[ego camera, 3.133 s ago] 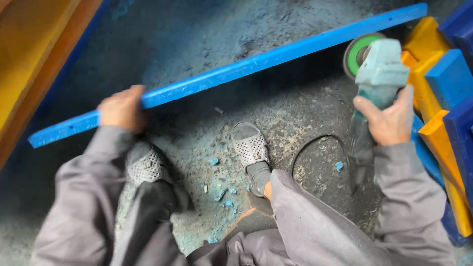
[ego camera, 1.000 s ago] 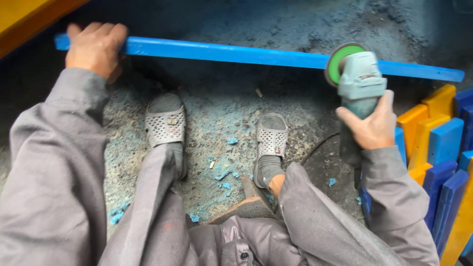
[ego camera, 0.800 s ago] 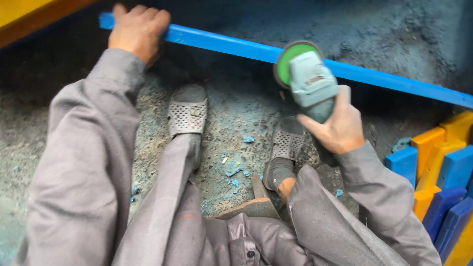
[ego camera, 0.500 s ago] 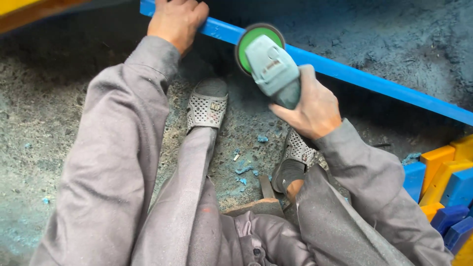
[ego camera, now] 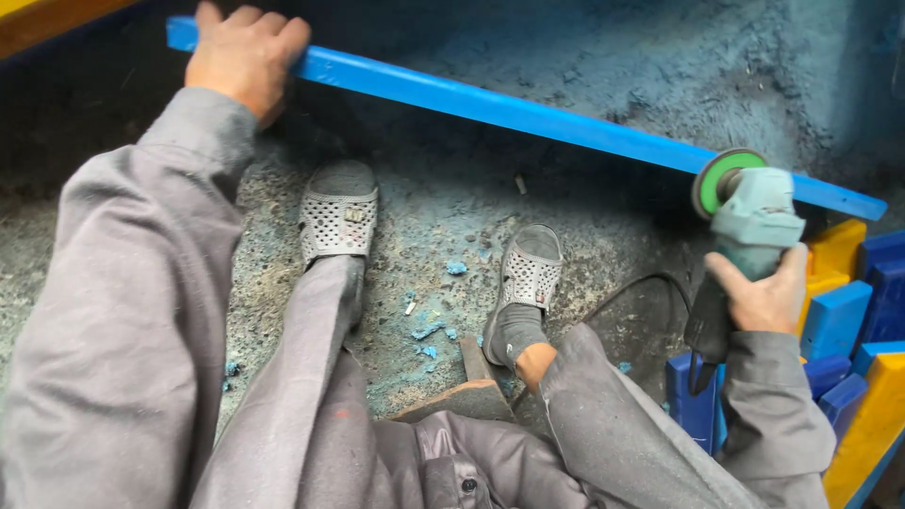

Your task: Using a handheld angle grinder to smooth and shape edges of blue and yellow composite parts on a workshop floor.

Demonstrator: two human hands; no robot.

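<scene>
on blue strip (ego camera: 528, 118): green-disc grinder (ego camera: 749, 212)

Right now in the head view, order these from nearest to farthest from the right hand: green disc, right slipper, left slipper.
1. Green disc, just above the right hand.
2. Right slipper, to its left.
3. Left slipper, farther left.

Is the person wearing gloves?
No, both the left hand on the blue bar and the right hand on the grinder are bare.
</scene>
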